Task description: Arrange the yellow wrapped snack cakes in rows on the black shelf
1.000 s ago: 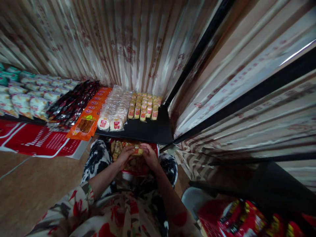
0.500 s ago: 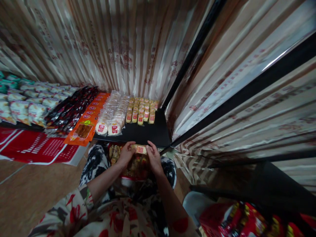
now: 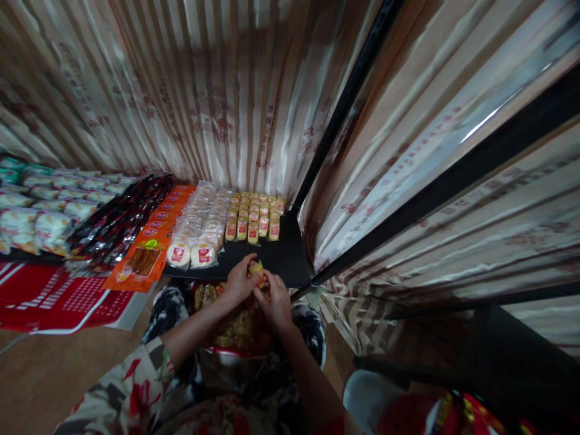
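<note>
Above the lap, my left hand (image 3: 240, 281) and my right hand (image 3: 275, 299) meet around one small yellow wrapped cake (image 3: 257, 269). The fingers of both are closed on it and cover much of it. Right below them, a red-edged container (image 3: 238, 351) between the knees holds many similar wrapped cakes (image 3: 233, 326) in gold-coloured film. Just beyond the hands, rows of yellow wrapped cakes (image 3: 252, 220) with red labels stand on a black shelf (image 3: 272, 258).
Left of the rows lie clear packs of round white biscuits (image 3: 203, 251), an orange snack packet (image 3: 147, 257), dark shiny packets (image 3: 118, 211) and white packets (image 3: 54, 226). Black posts (image 3: 344, 115) frame a pleated curtain (image 3: 203, 90). Red packets (image 3: 471, 414) sit low at the right.
My hands have drawn closer together. The cake, earlier held lengthwise between them with its label showing, is now turned and mostly covered by fingers. The view has tilted slightly upward.
</note>
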A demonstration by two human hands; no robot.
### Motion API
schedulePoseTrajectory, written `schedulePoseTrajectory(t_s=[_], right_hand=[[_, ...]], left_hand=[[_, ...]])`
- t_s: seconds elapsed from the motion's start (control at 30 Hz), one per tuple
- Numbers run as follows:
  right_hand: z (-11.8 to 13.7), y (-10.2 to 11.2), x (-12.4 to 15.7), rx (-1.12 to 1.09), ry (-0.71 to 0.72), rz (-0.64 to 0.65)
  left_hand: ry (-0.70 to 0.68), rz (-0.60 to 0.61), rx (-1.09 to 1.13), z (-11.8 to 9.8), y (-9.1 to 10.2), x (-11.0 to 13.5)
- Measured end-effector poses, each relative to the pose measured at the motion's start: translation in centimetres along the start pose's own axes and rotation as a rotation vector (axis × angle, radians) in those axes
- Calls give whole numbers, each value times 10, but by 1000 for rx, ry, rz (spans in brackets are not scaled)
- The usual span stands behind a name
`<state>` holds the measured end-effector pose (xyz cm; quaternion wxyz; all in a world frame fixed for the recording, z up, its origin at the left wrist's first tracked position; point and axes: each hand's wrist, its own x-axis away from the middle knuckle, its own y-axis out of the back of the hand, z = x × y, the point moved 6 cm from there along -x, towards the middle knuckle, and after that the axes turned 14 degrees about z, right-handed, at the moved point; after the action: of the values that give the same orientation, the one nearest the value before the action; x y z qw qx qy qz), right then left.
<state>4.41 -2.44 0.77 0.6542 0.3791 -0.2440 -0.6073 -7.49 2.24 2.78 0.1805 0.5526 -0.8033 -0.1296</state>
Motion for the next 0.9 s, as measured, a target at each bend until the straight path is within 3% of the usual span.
schedulePoseTrajectory(t_s=[0.33,0.63,0.9], right_hand=[[-30,17,-52,-132,-248,-208],[-44,16,-111,-19,-336,-183],[-46,8,-126,1,-352,-201]], left_hand=[[-136,-76,68,-14,-11,-44],[-1,-56,7,-7,-6,-80],[63,-60,23,4,-3,-88]])
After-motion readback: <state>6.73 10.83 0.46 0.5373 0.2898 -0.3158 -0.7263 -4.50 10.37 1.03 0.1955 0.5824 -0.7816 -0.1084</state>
